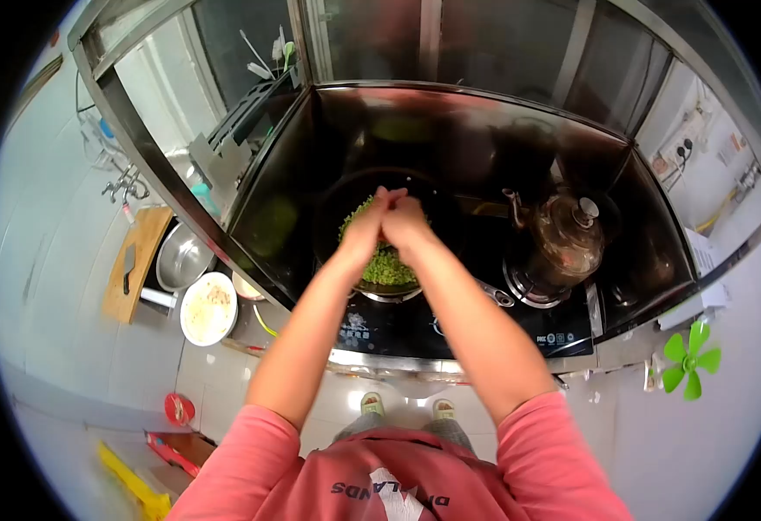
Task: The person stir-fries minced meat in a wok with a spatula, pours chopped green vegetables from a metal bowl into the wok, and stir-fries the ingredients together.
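Finely chopped green vegetables lie in a dark wok on the left burner of the black glass stove. Directly above them, my left hand and my right hand meet, with the fingers drawn together and the palms facing each other. Both hands look closed. Whatever may be between them is hidden from view. Green pieces show to the left of my hands and below them.
A glass-like kettle stands on the right burner, inside a metal splash guard. To the left are a cutting board with a knife, a steel bowl and a stained white bowl. A green fan is at right.
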The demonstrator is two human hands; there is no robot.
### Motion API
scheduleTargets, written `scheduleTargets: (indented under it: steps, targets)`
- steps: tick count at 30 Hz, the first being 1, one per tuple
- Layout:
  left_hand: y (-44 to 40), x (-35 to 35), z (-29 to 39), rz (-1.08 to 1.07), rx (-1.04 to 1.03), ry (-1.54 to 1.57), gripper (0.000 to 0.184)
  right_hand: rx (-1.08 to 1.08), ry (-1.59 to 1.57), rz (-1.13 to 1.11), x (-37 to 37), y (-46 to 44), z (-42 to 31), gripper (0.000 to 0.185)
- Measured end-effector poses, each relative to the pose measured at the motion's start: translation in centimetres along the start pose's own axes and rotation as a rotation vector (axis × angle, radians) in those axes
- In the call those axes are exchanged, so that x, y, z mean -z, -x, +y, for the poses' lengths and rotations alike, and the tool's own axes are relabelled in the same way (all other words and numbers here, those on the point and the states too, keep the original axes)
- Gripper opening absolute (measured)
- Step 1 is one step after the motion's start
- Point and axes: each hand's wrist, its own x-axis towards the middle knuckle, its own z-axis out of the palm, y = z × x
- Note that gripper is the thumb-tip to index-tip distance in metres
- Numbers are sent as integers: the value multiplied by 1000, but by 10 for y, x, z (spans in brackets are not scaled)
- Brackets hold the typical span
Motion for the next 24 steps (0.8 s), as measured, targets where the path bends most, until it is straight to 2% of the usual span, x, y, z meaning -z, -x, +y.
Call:
scheduleTargets:
  steps: [1,2,3,5,7,9,10,11,12,13,14,15,17,18,19,21,24]
  targets:
    - [-1,9,8,-17,15,-81,49,-23,-69,-377,24,-16,4,26]
    - [0,19,1,146,6,-415,46,205,198,-255,47,-6,-5,28]
    - [4,33,-10,266,-140,-686,40,441,452,-131,69,14,-19,30]
    - [37,25,-4,417,-130,-807,36,378,973,-298,103,34,-20,47]
    - [63,11,-5,424,-99,-824,34,231,1261,-426,116,67,-16,56]
    - [85,-4,-10,465,-65,-844,30,200,1469,-528,118,78,7,63]
    - [94,-14,-10,513,-29,-817,30,311,1559,-449,118,76,33,55]
    - [103,-22,-7,558,6,-791,30,326,1560,-466,120,69,44,55]
    - [110,-24,-15,608,-89,-796,26,397,1468,-489,125,63,51,51]
    - [118,-24,-20,620,-81,-796,26,463,1375,-507,129,57,55,48]
    - [125,-24,-23,652,-76,-678,24,470,1342,-528,132,54,41,41]
    - [131,-24,-27,679,-72,-560,21,443,1271,-606,139,54,17,38]
    - [139,-22,-47,657,-71,-538,16,359,1142,-735,139,33,14,35]
    - [145,-28,-46,620,-33,-536,15,401,1068,-707,140,32,14,29]
    - [145,-36,-44,578,-7,-534,15,107,1068,-807,135,22,6,42]
    - [147,-50,-45,572,9,-438,13,-12,848,-798,134,21,-4,42]
    - [147,-69,-41,499,-16,-515,10,75,1029,-819,127,23,-25,28]
